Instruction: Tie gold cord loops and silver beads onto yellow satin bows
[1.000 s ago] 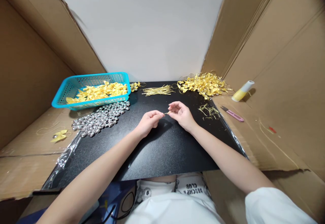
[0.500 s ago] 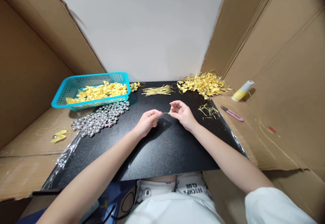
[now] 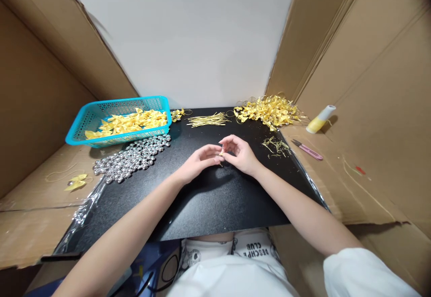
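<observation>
Over the black tabletop (image 3: 208, 207), my left hand (image 3: 201, 162) and my right hand (image 3: 240, 155) meet fingertip to fingertip. Between them they pinch a thin yellow cord (image 3: 221, 164); only a short bit of it shows, and the fingers hide the rest. Both hands are closed at the tips, with the palms rounded. Behind them lies a bundle of similar yellow cords (image 3: 208, 119). Silver beads (image 3: 134, 157) spread out to the left of my left hand, and short cord scraps (image 3: 278, 146) lie to the right of my right hand.
A turquoise basket (image 3: 76, 126) holding yellow bows (image 3: 134, 121) stands back left. A heap of looped yellow bows (image 3: 269, 110) sits back right. On the right cardboard are pink thread snips (image 3: 308, 149) and a thread spool (image 3: 319, 119); a single bow (image 3: 77, 182) lies left.
My left hand has moved right and its fingers have come up against my right fingertips. The cord, stretched between the hands before, is now mostly hidden.
</observation>
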`<state>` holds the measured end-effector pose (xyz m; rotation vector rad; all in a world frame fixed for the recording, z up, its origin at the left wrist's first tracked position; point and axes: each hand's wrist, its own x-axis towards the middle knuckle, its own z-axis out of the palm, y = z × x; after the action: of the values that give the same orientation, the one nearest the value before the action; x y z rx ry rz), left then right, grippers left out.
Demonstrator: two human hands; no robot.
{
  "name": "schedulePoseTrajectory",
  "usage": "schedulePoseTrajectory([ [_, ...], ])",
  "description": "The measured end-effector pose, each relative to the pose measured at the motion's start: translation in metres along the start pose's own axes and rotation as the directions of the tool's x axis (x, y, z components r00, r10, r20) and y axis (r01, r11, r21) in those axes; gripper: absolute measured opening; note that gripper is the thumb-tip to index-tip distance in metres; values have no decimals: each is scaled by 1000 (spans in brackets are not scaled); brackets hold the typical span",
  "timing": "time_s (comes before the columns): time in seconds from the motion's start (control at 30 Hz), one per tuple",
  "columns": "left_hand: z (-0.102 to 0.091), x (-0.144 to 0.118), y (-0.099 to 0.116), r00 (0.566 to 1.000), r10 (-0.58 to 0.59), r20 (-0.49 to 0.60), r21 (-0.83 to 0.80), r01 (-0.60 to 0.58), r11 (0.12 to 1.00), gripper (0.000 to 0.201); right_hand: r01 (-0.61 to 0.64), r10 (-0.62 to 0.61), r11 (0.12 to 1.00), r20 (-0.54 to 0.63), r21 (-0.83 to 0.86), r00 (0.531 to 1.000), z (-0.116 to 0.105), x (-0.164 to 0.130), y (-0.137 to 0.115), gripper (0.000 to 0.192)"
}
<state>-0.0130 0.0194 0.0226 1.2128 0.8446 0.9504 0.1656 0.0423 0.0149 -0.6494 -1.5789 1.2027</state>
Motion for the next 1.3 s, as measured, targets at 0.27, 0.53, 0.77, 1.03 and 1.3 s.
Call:
schedulePoseTrajectory([
  [0.27, 5, -1, -7, 996, -85, -16, 54, 85, 995, 33, 24, -24, 1000, 24, 0, 999, -3, 1, 3, 28],
  [0.53, 7, -1, -5, 991, -39, -128, 210, 65, 976, 26, -6, 4, 1000, 56, 31, 998, -5, 2, 4, 28],
  [0.77, 6, 0, -8, 989, 5, -147, 290, 39, 956, 28, -50, 47, 998, 55, 47, 997, -5, 2, 4, 28],
  [1.03, 5, 0, -9, 989, 38, -141, 351, 14, 936, 30, -77, 75, 996, 65, 37, 995, -6, 1, 5, 29],
  [1.3, 2, 1, -11, 988, 65, -140, 366, -10, 931, 29, -37, 41, 998, 75, -50, 996, -7, 1, 7, 25],
])
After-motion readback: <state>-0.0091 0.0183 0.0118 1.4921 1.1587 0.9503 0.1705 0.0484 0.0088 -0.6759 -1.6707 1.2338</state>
